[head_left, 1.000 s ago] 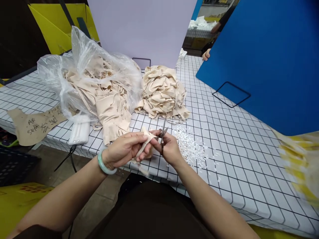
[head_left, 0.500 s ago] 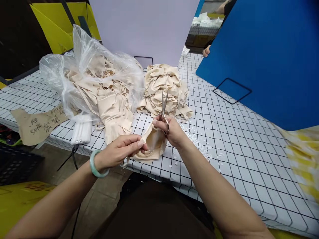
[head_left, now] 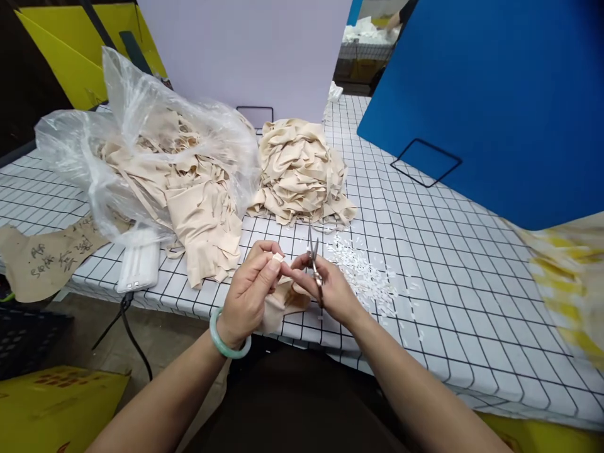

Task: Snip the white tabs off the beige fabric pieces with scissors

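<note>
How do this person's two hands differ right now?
The left hand pinches beige cloth, while the right hand holds scissors, blades pointing away from the person. A pale green bangle circles the left wrist; the right wrist is bare. The left hand's fingers are curled in, while the right hand stretches a finger toward the left. Both are bare hands, close together near the table's edge.
</note>
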`<act>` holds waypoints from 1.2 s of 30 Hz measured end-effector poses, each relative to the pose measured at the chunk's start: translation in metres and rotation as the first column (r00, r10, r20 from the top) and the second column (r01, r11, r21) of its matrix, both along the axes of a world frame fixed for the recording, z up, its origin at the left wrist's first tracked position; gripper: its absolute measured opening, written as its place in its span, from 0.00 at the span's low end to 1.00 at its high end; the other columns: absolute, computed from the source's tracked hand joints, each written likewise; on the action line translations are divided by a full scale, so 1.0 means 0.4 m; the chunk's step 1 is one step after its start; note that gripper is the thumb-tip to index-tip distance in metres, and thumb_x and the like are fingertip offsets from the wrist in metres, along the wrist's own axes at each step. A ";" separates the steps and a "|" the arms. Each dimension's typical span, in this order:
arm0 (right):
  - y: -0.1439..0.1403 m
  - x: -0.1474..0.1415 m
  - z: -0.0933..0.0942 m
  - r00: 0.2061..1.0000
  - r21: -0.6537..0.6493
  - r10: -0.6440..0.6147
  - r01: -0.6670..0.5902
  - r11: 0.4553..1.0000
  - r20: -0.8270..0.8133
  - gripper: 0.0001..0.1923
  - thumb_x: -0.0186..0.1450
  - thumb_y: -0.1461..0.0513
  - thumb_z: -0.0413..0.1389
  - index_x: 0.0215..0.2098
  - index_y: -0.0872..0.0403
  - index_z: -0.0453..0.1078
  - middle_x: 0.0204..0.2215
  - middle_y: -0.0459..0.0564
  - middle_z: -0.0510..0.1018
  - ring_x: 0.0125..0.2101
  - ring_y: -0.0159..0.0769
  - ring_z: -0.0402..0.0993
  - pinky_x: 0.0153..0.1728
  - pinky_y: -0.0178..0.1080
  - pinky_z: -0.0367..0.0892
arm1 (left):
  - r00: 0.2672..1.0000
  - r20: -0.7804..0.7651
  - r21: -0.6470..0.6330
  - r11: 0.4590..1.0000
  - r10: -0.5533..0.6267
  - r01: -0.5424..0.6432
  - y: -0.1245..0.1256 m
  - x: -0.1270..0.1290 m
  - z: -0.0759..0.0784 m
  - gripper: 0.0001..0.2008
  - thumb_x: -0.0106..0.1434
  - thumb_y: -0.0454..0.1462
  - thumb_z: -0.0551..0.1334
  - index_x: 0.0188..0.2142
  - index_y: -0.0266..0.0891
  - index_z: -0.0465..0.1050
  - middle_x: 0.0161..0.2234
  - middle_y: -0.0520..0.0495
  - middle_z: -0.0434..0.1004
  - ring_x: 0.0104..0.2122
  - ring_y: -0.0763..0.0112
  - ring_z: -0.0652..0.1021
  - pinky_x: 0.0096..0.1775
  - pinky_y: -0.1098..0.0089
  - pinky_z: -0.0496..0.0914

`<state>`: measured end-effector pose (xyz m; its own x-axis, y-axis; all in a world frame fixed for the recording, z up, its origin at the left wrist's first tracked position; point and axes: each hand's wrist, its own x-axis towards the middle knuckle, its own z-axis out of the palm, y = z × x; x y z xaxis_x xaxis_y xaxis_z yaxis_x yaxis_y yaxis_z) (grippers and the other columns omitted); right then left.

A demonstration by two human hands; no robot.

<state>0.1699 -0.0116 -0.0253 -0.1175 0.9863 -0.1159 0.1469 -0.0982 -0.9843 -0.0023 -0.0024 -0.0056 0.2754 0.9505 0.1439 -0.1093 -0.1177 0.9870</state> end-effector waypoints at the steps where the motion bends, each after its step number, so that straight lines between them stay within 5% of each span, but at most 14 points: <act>1: -0.015 0.020 0.005 0.998 0.039 -0.003 0.000 0.999 0.063 0.14 0.59 0.52 0.64 0.35 0.52 0.71 0.34 0.47 0.75 0.38 0.39 0.71 0.42 0.41 0.66 | 1.000 -0.007 -0.003 1.000 -0.014 0.014 -0.003 0.006 -0.005 0.16 0.72 0.43 0.56 0.33 0.37 0.77 0.42 0.44 0.67 0.31 0.73 0.69 0.34 0.69 0.69; 3: -0.040 0.028 0.004 0.999 0.046 0.004 -0.005 0.999 0.037 0.14 0.58 0.52 0.65 0.37 0.52 0.72 0.36 0.48 0.76 0.39 0.40 0.72 0.43 0.41 0.66 | 0.999 0.013 -0.010 0.999 -0.043 0.044 -0.005 0.018 -0.005 0.16 0.72 0.42 0.56 0.33 0.37 0.77 0.44 0.42 0.68 0.39 0.67 0.72 0.39 0.68 0.70; 7: -0.051 -0.059 -0.036 0.940 -0.051 -0.082 0.068 0.996 -0.331 0.17 0.57 0.51 0.66 0.36 0.52 0.69 0.28 0.43 0.72 0.28 0.32 0.68 0.32 0.37 0.67 | 0.986 0.129 -0.036 0.993 -0.105 0.111 0.001 0.033 0.030 0.16 0.71 0.39 0.56 0.31 0.37 0.78 0.47 0.40 0.70 0.51 0.60 0.72 0.48 0.65 0.71; 11: -0.038 -0.106 -0.058 0.910 -0.109 -0.058 0.014 0.994 -0.411 0.21 0.53 0.48 0.67 0.29 0.52 0.66 0.24 0.41 0.68 0.26 0.30 0.66 0.30 0.36 0.65 | 0.963 0.257 -0.170 0.978 -0.074 0.120 0.004 0.026 0.055 0.15 0.68 0.39 0.59 0.27 0.34 0.77 0.44 0.42 0.70 0.30 0.74 0.71 0.34 0.69 0.71; 13: -0.043 -0.075 -0.046 0.938 -0.110 0.038 -0.081 0.991 -0.345 0.20 0.55 0.48 0.66 0.33 0.53 0.67 0.28 0.44 0.72 0.28 0.33 0.69 0.32 0.37 0.67 | 0.974 0.226 -0.201 0.977 -0.026 0.073 -0.002 0.022 0.041 0.15 0.68 0.39 0.59 0.27 0.34 0.76 0.42 0.44 0.68 0.25 0.79 0.66 0.28 0.71 0.67; 16: -0.067 0.006 -0.015 0.997 -0.008 0.079 -0.079 0.997 0.003 0.18 0.60 0.48 0.62 0.36 0.52 0.70 0.33 0.48 0.75 0.34 0.38 0.72 0.37 0.41 0.67 | 0.999 0.043 -0.081 0.996 -0.021 0.024 -0.021 0.026 0.000 0.16 0.71 0.40 0.56 0.30 0.36 0.76 0.40 0.43 0.67 0.34 0.70 0.70 0.34 0.70 0.68; 19: -0.096 0.065 0.012 0.924 0.119 0.053 -0.105 0.987 0.379 0.19 0.59 0.45 0.62 0.29 0.52 0.70 0.27 0.48 0.74 0.32 0.39 0.70 0.37 0.43 0.65 | 0.991 -0.104 0.065 0.994 -0.078 0.085 -0.042 0.041 -0.029 0.17 0.73 0.39 0.52 0.31 0.38 0.75 0.39 0.41 0.67 0.47 0.60 0.69 0.43 0.66 0.69; 21: -0.112 0.081 0.020 0.877 0.143 0.061 -0.146 0.979 0.476 0.21 0.59 0.44 0.62 0.25 0.52 0.68 0.23 0.47 0.73 0.28 0.38 0.69 0.36 0.42 0.64 | 0.980 -0.153 0.094 0.986 -0.125 0.140 -0.051 0.051 -0.035 0.17 0.73 0.39 0.51 0.31 0.38 0.73 0.40 0.41 0.66 0.48 0.59 0.69 0.47 0.63 0.68; 36: -0.136 0.085 0.010 0.876 0.184 0.029 -0.134 0.974 0.482 0.28 0.59 0.42 0.61 0.18 0.51 0.59 0.16 0.44 0.68 0.21 0.33 0.64 0.32 0.40 0.61 | 0.961 -0.170 0.063 0.971 -0.218 0.231 -0.061 0.063 -0.044 0.18 0.73 0.40 0.50 0.29 0.38 0.69 0.45 0.40 0.64 0.50 0.57 0.68 0.46 0.62 0.69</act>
